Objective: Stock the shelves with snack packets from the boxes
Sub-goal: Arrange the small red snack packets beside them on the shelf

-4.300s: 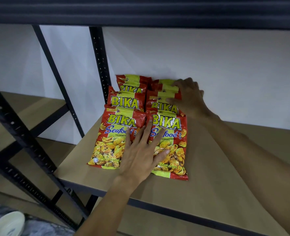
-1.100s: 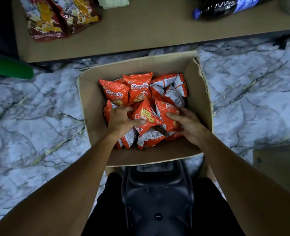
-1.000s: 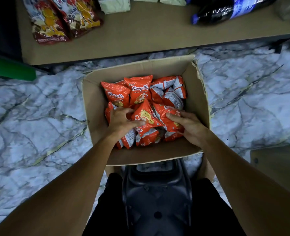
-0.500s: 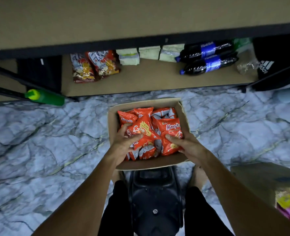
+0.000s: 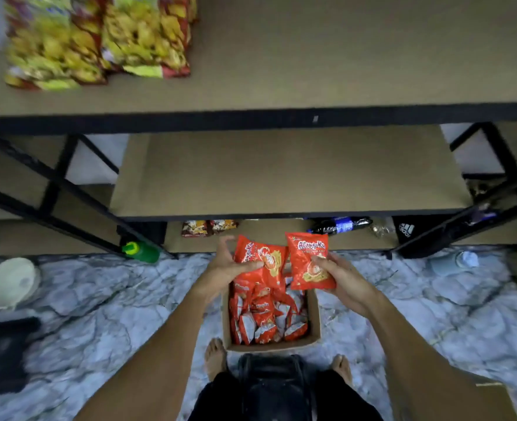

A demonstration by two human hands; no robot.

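**Fingers [image 5: 227,249] clamped: two packets lifted**

Left hand [image 5: 220,270] grips one orange snack packet [image 5: 263,259]; right hand [image 5: 344,282] grips a second packet [image 5: 309,262], just beside. Both, lately down in the cardboard box [image 5: 314,317], now held above it, lower centre. Ready for shelving.

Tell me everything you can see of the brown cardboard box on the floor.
The brown cardboard box stands upright and open-topped on the blue-white marbled floor, just ahead of the person's bare feet. Its walls are plain. Shiny orange-red snack packets with silver ends fill it, mostly on edge. The left hand and right hand each hold one such packet above its far end, hiding that rim.
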